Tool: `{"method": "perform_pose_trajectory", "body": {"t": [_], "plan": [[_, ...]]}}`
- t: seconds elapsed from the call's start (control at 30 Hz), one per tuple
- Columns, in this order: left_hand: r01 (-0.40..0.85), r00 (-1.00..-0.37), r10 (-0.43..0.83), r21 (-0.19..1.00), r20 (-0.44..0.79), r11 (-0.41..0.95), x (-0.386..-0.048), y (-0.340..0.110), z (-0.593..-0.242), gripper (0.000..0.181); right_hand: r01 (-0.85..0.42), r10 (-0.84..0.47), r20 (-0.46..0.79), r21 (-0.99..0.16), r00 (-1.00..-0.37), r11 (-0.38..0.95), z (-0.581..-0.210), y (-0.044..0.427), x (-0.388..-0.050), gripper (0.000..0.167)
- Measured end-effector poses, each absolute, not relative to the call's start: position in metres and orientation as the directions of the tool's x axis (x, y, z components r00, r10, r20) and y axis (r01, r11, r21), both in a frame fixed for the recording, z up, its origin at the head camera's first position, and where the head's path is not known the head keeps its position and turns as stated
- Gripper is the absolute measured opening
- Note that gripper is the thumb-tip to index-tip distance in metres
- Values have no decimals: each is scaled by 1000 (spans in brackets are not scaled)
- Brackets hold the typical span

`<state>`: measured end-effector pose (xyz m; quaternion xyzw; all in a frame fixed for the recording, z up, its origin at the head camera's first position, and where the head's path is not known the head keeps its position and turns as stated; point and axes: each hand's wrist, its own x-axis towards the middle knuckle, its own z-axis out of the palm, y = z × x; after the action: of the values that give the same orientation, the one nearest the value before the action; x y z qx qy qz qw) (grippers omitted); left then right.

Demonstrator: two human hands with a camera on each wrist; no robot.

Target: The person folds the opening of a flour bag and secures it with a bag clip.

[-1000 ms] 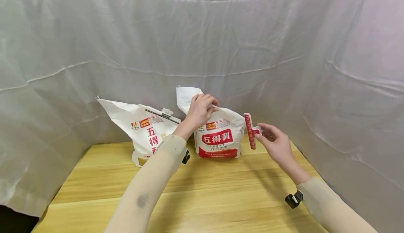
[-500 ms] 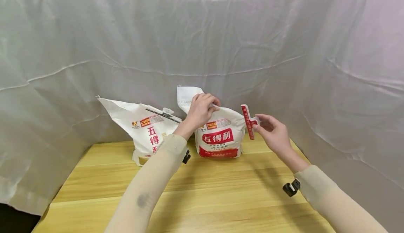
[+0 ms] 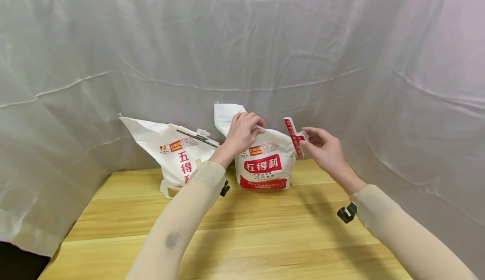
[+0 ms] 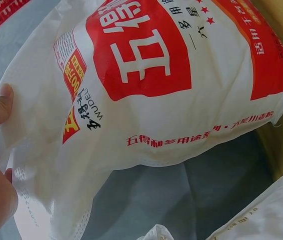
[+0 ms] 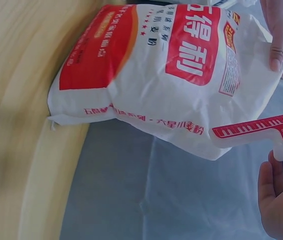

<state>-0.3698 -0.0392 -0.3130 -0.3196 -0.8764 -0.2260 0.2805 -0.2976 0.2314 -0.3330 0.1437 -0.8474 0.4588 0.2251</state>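
A white flour bag [image 3: 267, 166] with red printing stands upright on the table, its top folded over. My left hand [image 3: 242, 132] pinches that folded top; in the left wrist view the thumb [image 4: 3, 102] presses on the white cloth. Just right of the bag's upper corner, my right hand [image 3: 326, 149] holds a red and white bag clip [image 3: 294, 137] by its handle, thumb in front and fingers behind. In the right wrist view the clip [image 5: 256, 127] overlaps the bag's corner; whether they touch I cannot tell.
To the left stands a second white flour bag [image 3: 151, 139], with a black sealing clip [image 3: 197, 137] across its top, partly behind my left forearm. Grey cloth [image 3: 242, 40] hangs behind and at both sides of the wooden table [image 3: 257, 233].
My right hand has moved up and left with the red clip, bringing it close to the bag's upper right corner. The left hand keeps its hold on the folded top.
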Motion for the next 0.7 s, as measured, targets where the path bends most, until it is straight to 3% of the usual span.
{"method": "perform_pose_trajectory", "body": {"t": [0.7], "plan": [[679, -649, 432, 220, 626, 701, -370, -39, -313, 6, -591, -184, 625, -542, -759, 598, -307, 224, -326, 31]]}}
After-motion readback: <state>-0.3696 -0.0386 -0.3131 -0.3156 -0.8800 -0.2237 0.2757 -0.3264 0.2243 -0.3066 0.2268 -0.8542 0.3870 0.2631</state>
